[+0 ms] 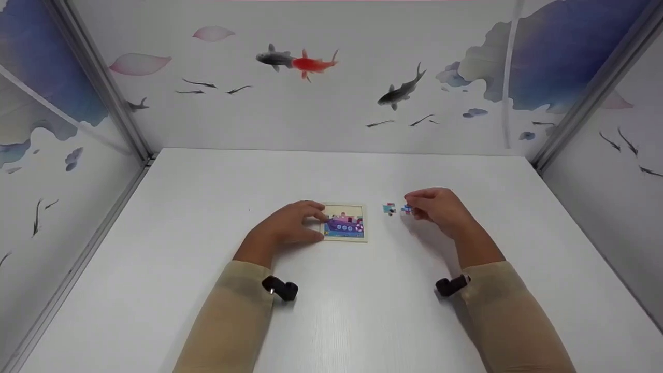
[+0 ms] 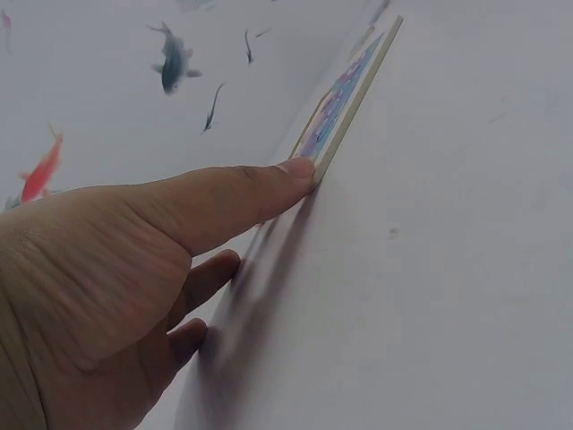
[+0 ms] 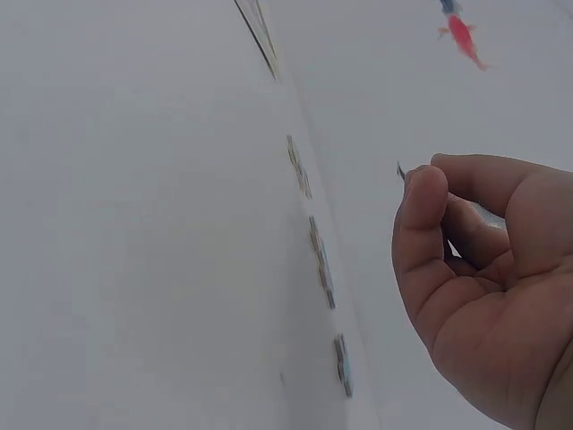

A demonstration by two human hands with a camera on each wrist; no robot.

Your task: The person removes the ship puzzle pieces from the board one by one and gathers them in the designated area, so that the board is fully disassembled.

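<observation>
A small jigsaw board (image 1: 345,240) with a pale frame lies flat on the table, showing a purple ship over blue water; its upper part is bare cream. My left hand (image 1: 291,221) holds the board at its left side, thumb at the near corner and fingers at the far one. In the left wrist view the thumb (image 2: 255,197) presses on the frame's edge. My right hand (image 1: 437,206) is raised over loose pieces to the right of the board. Between its thumb and index finger it pinches a puzzle piece (image 3: 400,170), mostly hidden by the fingertips.
Loose puzzle pieces (image 1: 389,209) lie right of the board, some partly under the right hand; the right wrist view shows them in a row (image 3: 321,262). White panels painted with fish (image 1: 315,64) enclose the white table (image 1: 331,311) at the back and sides.
</observation>
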